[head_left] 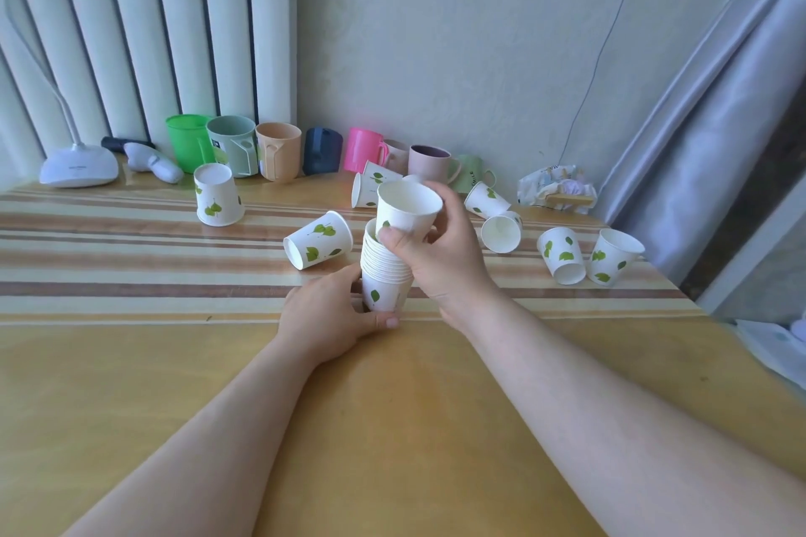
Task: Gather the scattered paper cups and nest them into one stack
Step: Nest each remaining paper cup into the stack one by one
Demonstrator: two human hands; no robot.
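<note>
A stack of white paper cups with green leaves [386, 275] stands upright on the table's middle. My left hand [325, 316] grips the base of the stack. My right hand [440, 257] holds a single paper cup [408, 205] upright just above the stack's mouth, slightly tilted. Loose cups lie around: one upside down [216, 195] at the left, one on its side [318, 239] beside the stack, one lying behind [368, 187], and several at the right, among them a lying one [501, 231] and two inverted [560, 255] [613, 256].
A row of coloured plastic mugs [279, 150] lines the wall at the back. A white desk lamp base [78, 166] and a white handheld device [152, 161] sit at back left. A crumpled packet [556, 187] lies at back right. The table edge [680, 292] and a curtain are on the right.
</note>
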